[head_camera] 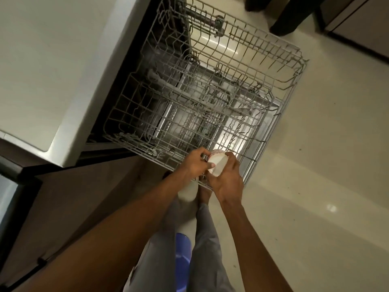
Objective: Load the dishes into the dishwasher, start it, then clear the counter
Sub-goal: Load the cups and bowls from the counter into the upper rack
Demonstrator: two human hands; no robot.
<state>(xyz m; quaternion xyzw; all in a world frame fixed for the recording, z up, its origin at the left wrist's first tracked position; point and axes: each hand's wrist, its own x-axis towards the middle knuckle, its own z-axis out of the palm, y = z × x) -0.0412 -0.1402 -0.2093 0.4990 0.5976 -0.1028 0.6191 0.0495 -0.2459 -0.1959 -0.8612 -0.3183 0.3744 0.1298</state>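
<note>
1. Closest in, the person's legs in grey trousers [202,245] stand on the pale tiled floor [315,186], with something blue and rounded [183,249] low between them; what it is I cannot tell.
2. Both bare forearms reach forward and meet at the near corner of the pulled-out rack.
3. The left hand [194,163] has its fingers curled, pinching the rim of a small white cup [216,165] from the left side.
4. The right hand [228,178] wraps round the same cup from the right, fingers curled over its wall and thumb near the rim.
5. The cup is tilted, its white inside showing, with a faint reddish pattern on its outer edge. It is held just above the rack's near corner.
6. The wire dishwasher rack [280,114] stands drawn out over the floor, its tines upright; no dishes are plainly visible in it.
7. To the left, the white counter [52,70] runs beside the rack, above the dark dishwasher opening [168,45].
8. Farthest off, dark cabinet fronts [357,28] line the far floor.
</note>
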